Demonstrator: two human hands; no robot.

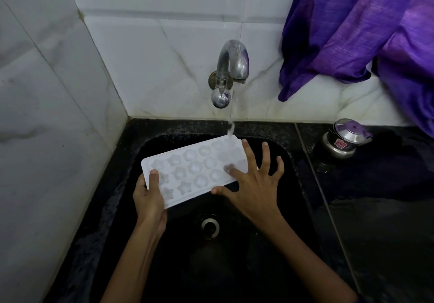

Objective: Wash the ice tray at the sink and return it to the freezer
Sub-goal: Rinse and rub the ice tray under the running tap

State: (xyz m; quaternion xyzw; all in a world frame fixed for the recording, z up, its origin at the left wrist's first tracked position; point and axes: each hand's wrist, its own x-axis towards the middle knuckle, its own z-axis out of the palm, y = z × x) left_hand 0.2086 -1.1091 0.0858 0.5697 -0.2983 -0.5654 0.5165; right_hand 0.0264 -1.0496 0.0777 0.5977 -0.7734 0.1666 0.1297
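A white ice tray (187,168) with star and round moulds is held tilted over the black sink (291,161). My left hand (150,199) grips its near left end, thumb on top and fingers underneath. My right hand (256,180) has its fingers spread, with the index fingertip pressed into a mould near the tray's right end. Water runs from the steel tap (232,63) onto the tray's far right corner.
The drain (210,226) lies below the tray in the sink's middle. A small steel lidded pot (345,138) stands on the black counter at the right. A purple cloth (366,27) hangs over the wall at the upper right. White tiled walls close the left and back.
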